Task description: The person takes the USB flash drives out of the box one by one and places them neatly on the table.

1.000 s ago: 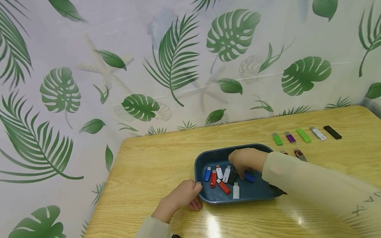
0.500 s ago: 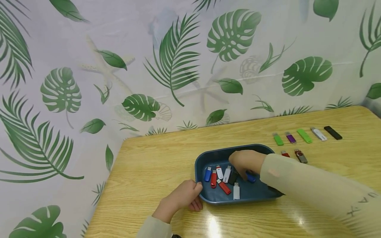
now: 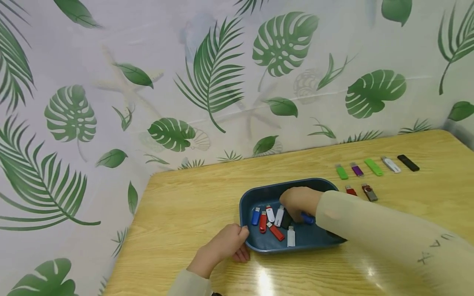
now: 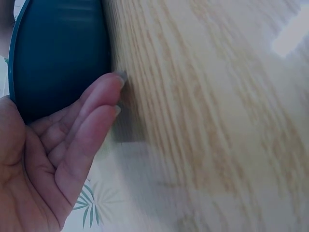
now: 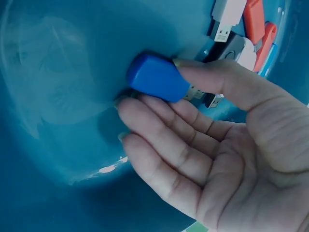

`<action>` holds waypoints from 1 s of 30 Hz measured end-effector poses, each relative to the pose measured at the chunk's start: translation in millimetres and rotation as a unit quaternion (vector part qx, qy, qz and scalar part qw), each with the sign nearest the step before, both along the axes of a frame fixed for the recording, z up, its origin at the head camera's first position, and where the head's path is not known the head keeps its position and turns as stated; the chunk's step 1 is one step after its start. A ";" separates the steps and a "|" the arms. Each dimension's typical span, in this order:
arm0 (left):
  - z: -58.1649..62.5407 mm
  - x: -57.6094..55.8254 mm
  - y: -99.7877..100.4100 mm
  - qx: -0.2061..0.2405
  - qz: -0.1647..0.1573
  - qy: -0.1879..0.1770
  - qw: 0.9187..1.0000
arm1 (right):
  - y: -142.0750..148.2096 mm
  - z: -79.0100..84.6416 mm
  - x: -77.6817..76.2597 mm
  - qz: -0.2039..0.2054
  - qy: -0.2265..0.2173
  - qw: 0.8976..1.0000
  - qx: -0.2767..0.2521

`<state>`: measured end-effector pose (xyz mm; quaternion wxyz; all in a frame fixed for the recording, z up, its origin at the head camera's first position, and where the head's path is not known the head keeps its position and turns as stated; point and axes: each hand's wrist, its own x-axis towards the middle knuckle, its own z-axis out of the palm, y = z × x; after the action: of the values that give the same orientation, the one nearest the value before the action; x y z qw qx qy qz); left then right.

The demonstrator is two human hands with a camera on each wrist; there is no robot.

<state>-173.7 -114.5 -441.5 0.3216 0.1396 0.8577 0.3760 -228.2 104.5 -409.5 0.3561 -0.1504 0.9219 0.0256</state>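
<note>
A dark blue tray [image 3: 255, 248] on the wooden table holds several USB sticks. My left hand [image 3: 227, 242] grips its near left corner, thumb at the rim and fingers [image 4: 91, 125] along the outer wall. Inside the tray, my right hand [image 3: 300, 201] pinches a blue USB stick [image 5: 157, 77] between thumb and fingers, low over the tray floor. Left of that hand lie a black USB stick [image 3: 286, 220], white ones [image 3: 279, 216], red ones [image 3: 275, 232] and another blue one [image 3: 256, 216]. A white stick [image 3: 291, 237] lies apart near the front wall.
Behind the tray to the right, a row of USB sticks lies on the table [image 3: 192, 193]: green [image 3: 341, 172], purple [image 3: 357, 169], light green [image 3: 373, 167], white [image 3: 391, 164] and black [image 3: 408, 163]. In front lie a red one [image 3: 351, 190] and a red-and-grey swivel one [image 3: 369, 192]. A leaf-patterned cloth [image 3: 229, 82] hangs behind.
The head view has shifted slightly. My right forearm has drawn a little away from the red USB stick behind it, showing more of it. My left hand has stayed at the tray's corner.
</note>
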 end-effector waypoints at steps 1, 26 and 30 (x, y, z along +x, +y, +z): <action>-0.1 -0.2 -1.5 -0.002 0.000 0.001 1.000 | -2.2 -0.2 -0.8 0.003 0.004 1.000 -0.001; -3.8 3.2 -5.3 -0.008 -0.004 -0.005 1.000 | 3.0 17.6 -4.6 -0.005 0.012 1.000 -0.020; -4.9 1.3 -5.9 -0.009 -0.002 -0.003 1.000 | 6.6 32.2 -3.8 0.000 0.024 0.999 -0.033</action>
<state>-172.3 -120.3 -446.4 0.3265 0.1374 0.8597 0.3681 -231.9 111.0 -377.3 0.3292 -0.1614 0.9304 -0.0009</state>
